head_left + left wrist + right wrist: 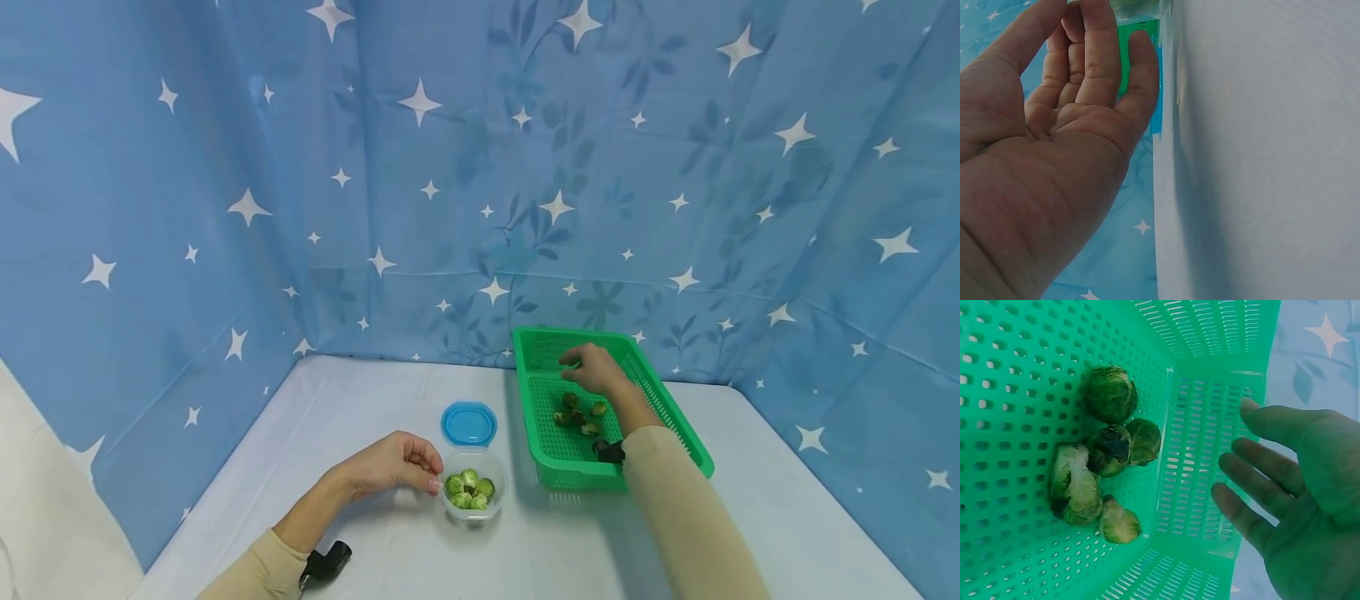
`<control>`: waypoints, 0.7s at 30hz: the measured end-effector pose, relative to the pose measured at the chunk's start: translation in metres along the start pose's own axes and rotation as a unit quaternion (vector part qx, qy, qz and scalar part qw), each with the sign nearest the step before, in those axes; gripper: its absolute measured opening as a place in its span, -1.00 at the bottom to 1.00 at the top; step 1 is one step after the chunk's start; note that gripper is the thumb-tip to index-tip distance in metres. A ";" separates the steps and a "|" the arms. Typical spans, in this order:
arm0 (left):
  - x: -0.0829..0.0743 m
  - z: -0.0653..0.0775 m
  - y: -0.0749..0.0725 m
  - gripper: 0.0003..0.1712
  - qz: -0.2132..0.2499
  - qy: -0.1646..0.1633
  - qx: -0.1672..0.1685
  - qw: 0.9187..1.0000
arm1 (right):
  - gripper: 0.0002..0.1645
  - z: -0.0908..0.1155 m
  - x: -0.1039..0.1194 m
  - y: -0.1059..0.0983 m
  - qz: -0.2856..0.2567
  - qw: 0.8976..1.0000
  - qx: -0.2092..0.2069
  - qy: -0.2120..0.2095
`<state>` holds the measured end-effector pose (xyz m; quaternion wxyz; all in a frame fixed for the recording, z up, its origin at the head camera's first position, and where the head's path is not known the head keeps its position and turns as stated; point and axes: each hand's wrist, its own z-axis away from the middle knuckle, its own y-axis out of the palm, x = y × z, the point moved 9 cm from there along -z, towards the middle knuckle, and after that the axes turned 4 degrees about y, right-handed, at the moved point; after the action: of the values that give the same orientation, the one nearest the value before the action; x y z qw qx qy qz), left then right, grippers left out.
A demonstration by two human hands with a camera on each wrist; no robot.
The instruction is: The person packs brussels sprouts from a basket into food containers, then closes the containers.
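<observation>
A clear plastic tub (pixel 501 487) of bright green Brussels sprouts (pixel 470 479) stands on the table. My left hand (pixel 397 463) is beside it, thumb and fingertips right at its left rim; in the left wrist view the fingers (pixel 1100 69) are loosely bent and the palm holds nothing. Over the far part of a green basket (pixel 551 473) hovers my right hand (pixel 594 370), its fingers (pixel 1266 465) spread and empty. Several darker, browned sprouts (pixel 1110 394) lie in a cluster on the basket floor below that hand.
Just behind the tub lies a round blue lid (pixel 468 423) on the white tablecloth (pixel 360 542). The basket's raised walls surround the darker sprouts. A blue starry curtain (pixel 450 208) hangs behind the table and along both sides.
</observation>
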<state>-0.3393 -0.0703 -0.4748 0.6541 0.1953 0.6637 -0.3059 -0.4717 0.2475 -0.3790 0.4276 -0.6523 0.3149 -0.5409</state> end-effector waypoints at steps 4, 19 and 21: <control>0.000 -0.001 0.000 -0.59 -0.003 -0.001 0.001 1.000 | -0.55 0.001 -0.003 0.004 -0.006 1.000 0.018 0.001; 0.001 -0.002 -0.001 -0.57 -0.007 0.004 0.000 1.000 | -0.52 0.009 -0.010 0.028 0.011 0.991 0.136 0.009; 0.001 -0.002 0.000 -0.59 -0.006 0.003 0.001 1.000 | -0.53 0.011 -0.009 0.031 0.013 0.989 0.149 0.005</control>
<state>-0.3408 -0.0696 -0.4755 0.6496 0.1926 0.6669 -0.3101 -0.4615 0.2440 -0.4113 0.5253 -0.5743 0.2417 -0.5795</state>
